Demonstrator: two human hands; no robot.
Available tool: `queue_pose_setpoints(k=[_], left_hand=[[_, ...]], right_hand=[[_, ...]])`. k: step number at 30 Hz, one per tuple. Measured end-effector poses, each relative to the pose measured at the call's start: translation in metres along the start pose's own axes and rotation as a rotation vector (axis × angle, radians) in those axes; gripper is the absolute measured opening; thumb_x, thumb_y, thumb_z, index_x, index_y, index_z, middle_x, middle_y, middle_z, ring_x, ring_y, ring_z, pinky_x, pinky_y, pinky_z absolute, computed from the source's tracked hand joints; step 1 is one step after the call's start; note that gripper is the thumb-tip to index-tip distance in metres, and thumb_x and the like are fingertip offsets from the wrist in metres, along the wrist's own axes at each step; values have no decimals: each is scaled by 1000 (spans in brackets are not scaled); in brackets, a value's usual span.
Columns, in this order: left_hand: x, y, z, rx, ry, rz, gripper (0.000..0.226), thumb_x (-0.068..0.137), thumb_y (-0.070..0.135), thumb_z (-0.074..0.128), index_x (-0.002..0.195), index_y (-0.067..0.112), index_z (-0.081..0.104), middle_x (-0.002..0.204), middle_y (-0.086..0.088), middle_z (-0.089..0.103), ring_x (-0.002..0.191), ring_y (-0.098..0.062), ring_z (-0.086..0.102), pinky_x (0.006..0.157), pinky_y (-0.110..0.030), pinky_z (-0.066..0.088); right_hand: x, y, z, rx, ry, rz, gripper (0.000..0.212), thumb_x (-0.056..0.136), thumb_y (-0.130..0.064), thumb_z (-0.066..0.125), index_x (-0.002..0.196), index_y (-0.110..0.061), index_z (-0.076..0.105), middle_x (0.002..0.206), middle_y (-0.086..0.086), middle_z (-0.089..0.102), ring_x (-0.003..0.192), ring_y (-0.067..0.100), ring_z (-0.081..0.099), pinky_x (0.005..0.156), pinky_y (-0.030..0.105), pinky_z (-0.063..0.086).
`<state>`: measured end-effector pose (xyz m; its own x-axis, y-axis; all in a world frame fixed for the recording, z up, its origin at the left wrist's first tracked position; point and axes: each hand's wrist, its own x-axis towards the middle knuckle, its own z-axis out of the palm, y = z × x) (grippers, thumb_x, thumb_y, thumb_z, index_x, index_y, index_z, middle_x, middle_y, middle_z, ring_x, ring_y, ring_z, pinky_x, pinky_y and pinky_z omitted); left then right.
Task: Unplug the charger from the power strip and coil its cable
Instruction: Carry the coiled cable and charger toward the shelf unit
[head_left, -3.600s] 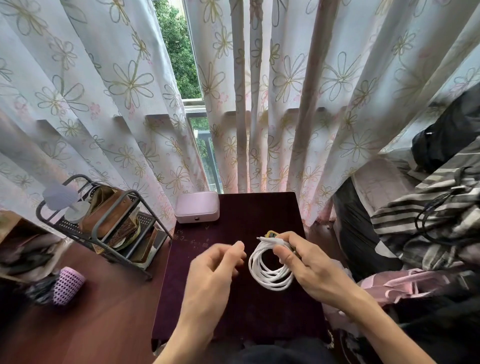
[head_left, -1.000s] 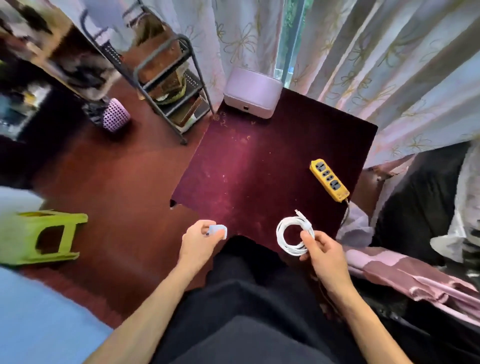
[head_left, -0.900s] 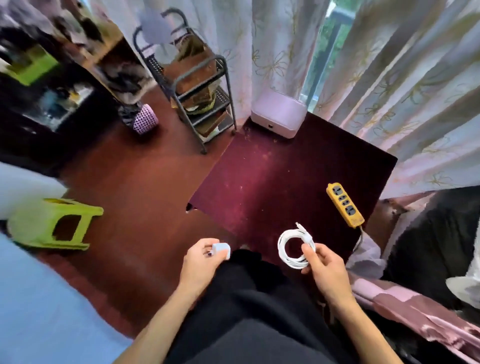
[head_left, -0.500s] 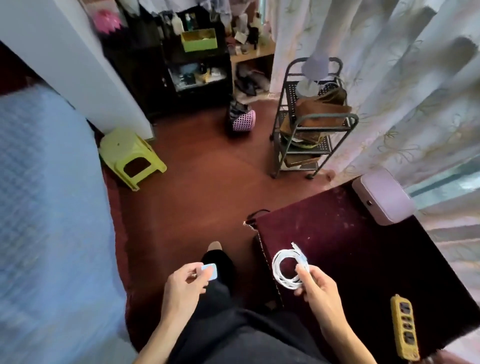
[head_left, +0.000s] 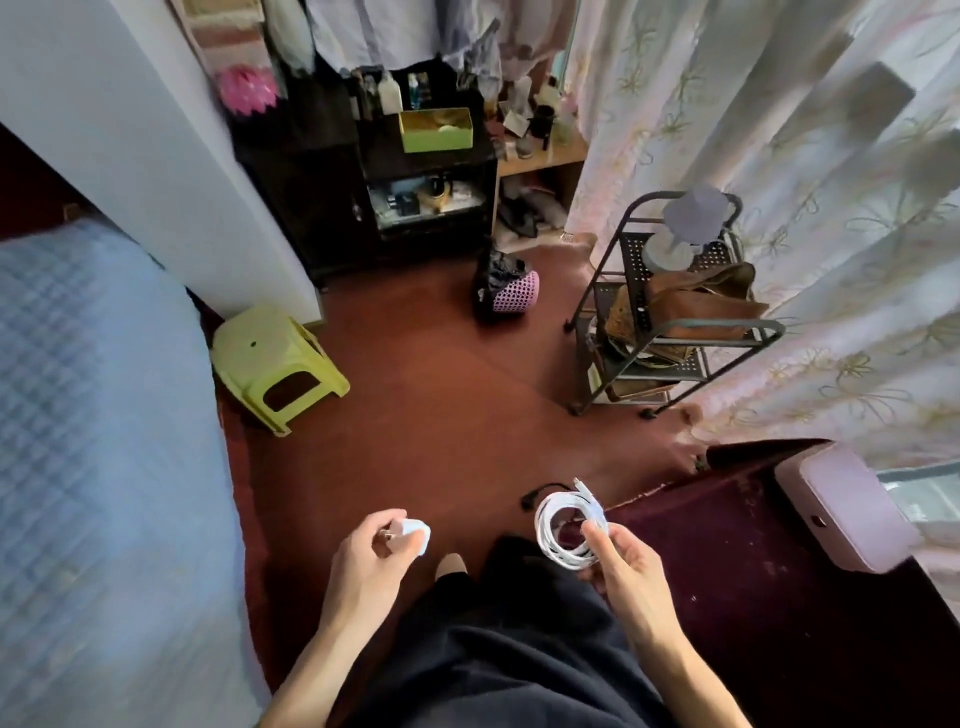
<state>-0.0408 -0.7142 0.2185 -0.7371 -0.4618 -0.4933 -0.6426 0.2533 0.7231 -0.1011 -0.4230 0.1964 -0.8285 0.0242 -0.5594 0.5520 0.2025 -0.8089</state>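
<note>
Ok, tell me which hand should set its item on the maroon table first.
Right. The right hand holds the coil beside the table; the left hand, holding the charger, is farther away over the floor.

The left hand (head_left: 371, 556) holds the charger (head_left: 415, 534) above the floor (head_left: 441, 405), left of the right hand (head_left: 621, 558), which holds the coiled cable (head_left: 569, 527) over the near-left corner of the tabletop (head_left: 727, 571). A box (head_left: 844, 506) sits on the tabletop's far right edge, against the curtain (head_left: 831, 208). Beyond the tabletop a wire rack (head_left: 670, 322) stands on the floor beside the curtain, with a basket (head_left: 506, 291) to its left. A stool (head_left: 275, 358) stands further left, just beside the bed (head_left: 104, 467). A cabinet (head_left: 426, 182) stands behind the basket.
</note>
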Motion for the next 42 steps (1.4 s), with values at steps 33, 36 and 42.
queue_pose_setpoints(k=[33,36,42], left_hand=[[512,228,-128,42,107,-51,29,83,40,79,109,28,69,97,10,72,96,-8,66,76,-23,51],[561,258,-141,77,61,-4,29,84,37,79,110,30,67,93,12,68,92,-6,65,71,-18,48],[637,330,-150,59,13,77,29,83,39,79,109,31,68,99,9,71,89,-6,65,71,-19,48]], right_hand=[[470,-362,233,-100,-92,-13,25,102,-37,69,94,-15,79,65,-4,74,56,3,66,54,17,53],[492,-384,253,-87,-56,-8,26,102,-40,69,93,-18,79,68,-4,74,58,5,66,64,26,51],[535,-427,276,-25,0,1,26,102,-41,68,96,-19,80,74,-1,77,60,6,68,65,28,50]])
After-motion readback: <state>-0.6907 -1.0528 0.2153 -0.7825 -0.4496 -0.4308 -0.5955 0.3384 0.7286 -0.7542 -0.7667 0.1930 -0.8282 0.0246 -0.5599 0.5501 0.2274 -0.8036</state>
